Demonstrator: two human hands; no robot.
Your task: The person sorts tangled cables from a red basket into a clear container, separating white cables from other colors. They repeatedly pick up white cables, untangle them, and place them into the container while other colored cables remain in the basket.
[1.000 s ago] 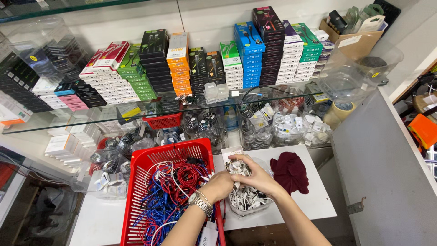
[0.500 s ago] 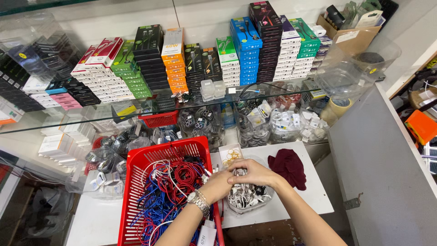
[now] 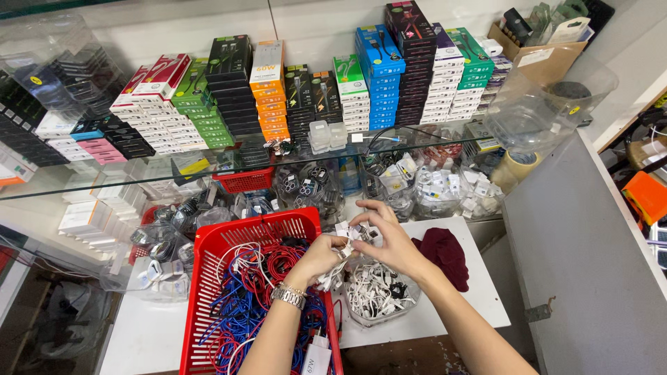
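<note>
Head view: left hand [image 3: 321,255] and right hand [image 3: 389,239], fingers pinched shut on white cable [image 3: 347,239] above clear tub [image 3: 410,305].

Left of hands: the red basket [image 3: 208,292], heaped with red, blue and white cables, fills the tabletop [image 3: 479,305] there.
Below hands: a clear tub of white cables [image 3: 375,295] sits directly under both hands.
Right: a maroon cloth [image 3: 445,253] lies flat; bare tabletop shows beyond it up to the grey cabinet side [image 3: 577,264].
Ahead: a glass shelf [image 3: 208,170] overhangs bags and tubs of small parts, closing the way forward.
Front edge: a bare strip beside the tub.
</note>
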